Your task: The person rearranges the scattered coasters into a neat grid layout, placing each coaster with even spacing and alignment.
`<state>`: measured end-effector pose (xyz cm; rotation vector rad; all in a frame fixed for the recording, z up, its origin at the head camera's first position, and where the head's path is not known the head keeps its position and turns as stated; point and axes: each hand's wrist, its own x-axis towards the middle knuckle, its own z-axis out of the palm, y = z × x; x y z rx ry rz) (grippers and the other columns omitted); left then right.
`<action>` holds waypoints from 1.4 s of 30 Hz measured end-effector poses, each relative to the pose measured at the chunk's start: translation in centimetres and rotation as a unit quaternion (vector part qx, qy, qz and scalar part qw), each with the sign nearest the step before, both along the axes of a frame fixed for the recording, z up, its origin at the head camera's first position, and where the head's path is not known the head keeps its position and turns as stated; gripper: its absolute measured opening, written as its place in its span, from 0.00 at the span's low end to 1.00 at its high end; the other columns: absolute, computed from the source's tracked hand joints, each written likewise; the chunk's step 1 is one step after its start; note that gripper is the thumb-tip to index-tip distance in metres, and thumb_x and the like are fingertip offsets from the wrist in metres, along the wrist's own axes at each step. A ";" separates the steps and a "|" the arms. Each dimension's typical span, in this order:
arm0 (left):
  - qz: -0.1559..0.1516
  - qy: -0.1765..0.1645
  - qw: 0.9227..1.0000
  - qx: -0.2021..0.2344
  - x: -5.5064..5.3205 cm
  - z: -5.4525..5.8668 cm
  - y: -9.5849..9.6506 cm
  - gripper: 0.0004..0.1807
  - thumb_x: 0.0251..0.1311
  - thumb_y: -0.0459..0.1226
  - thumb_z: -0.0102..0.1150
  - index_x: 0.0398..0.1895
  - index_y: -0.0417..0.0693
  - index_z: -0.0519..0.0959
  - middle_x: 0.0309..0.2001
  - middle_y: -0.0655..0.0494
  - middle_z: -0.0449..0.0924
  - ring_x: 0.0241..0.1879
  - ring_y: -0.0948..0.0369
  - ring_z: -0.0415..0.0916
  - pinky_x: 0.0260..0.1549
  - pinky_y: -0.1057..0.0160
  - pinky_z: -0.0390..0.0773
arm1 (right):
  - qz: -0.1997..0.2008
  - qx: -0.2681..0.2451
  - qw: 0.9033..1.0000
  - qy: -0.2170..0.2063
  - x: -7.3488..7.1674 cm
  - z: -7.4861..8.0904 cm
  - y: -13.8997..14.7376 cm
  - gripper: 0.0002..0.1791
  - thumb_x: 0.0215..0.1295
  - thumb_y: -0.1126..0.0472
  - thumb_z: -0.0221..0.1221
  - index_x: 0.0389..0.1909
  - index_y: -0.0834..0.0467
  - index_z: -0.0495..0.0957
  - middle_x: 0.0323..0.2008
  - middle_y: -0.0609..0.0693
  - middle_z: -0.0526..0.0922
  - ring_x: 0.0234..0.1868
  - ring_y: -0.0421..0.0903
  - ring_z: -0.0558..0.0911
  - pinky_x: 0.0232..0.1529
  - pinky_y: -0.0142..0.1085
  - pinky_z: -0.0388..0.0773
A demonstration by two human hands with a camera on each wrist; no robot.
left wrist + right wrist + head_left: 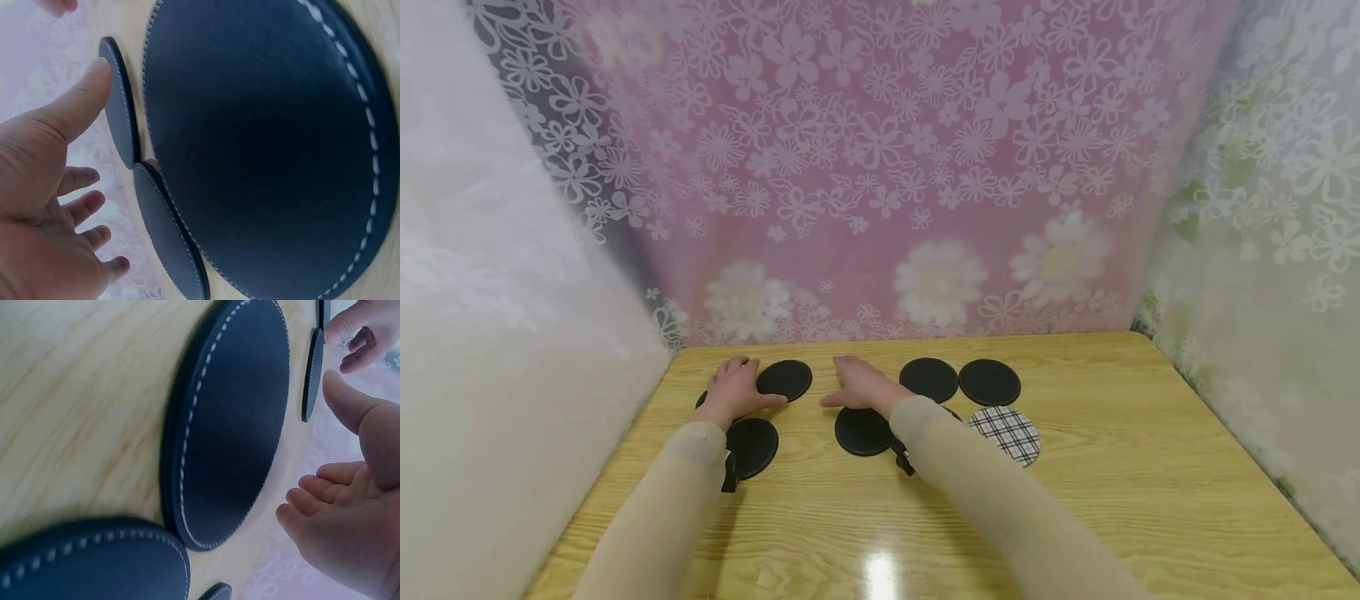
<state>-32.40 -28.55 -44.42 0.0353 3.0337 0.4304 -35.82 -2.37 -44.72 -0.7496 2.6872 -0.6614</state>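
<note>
Several round black coasters with pale stitched edges lie flat on the wooden table. My left hand (737, 390), thumb spread away from its fingers, hovers among the left ones: a back coaster (785, 381) by the thumb and a front coaster (753, 447) below the wrist. In the left wrist view a large coaster (262, 150) fills the right side, and that hand holds nothing. Over the table's middle, my right hand (859, 385) has its thumb apart from extended fingers, just behind a black coaster (861, 432). The right wrist view shows its palm empty beside a coaster (234, 425).
Two black coasters, a left one (928, 379) and a right one (990, 382), lie side by side at the back right. A plaid black-and-white coaster (1007, 435) sits in front of them, and my right sleeve covers part of another. Flowered cloth (880, 208) hangs behind the table (1150, 467).
</note>
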 end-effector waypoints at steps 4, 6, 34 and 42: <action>0.003 -0.009 1.000 0.009 0.1 0.0 0.0 0.58 0.66 0.60 0.75 0.83 0.30 0.62 0.80 0.25 0.56 0.80 0.27 0.51 0.76 0.24 0.51 | 0.006 0.001 1.000 -0.002 0.1 -0.1 -0.4 0.49 0.80 0.45 0.67 0.88 0.64 0.55 0.85 0.64 0.59 0.85 0.61 0.60 0.82 0.54 0.60; 0.004 -0.012 1.000 0.009 0.1 -0.1 -0.1 0.58 0.66 0.61 0.75 0.83 0.30 0.63 0.80 0.24 0.56 0.79 0.27 0.52 0.76 0.25 0.51 | 0.010 0.000 1.000 -0.003 0.2 -0.2 -0.5 0.49 0.80 0.45 0.67 0.88 0.64 0.56 0.85 0.64 0.60 0.85 0.61 0.60 0.82 0.53 0.60; -0.011 -0.072 0.997 -0.001 -0.2 0.5 0.8 0.53 0.64 0.57 0.79 0.78 0.29 0.70 0.77 0.24 0.60 0.76 0.28 0.58 0.73 0.31 0.64 | -0.035 0.088 0.994 0.063 0.4 -0.8 -2.4 0.35 0.76 0.43 0.70 0.74 0.61 0.79 0.74 0.61 0.70 0.73 0.60 0.69 0.73 0.48 0.71; -0.007 -0.064 0.998 0.008 0.0 0.8 1.5 0.48 0.61 0.54 0.82 0.73 0.31 0.76 0.70 0.26 0.68 0.70 0.29 0.62 0.70 0.25 0.61 | -0.040 0.090 0.993 0.069 0.4 -0.7 -2.8 0.33 0.76 0.44 0.71 0.72 0.61 0.80 0.72 0.61 0.72 0.71 0.59 0.71 0.71 0.48 0.72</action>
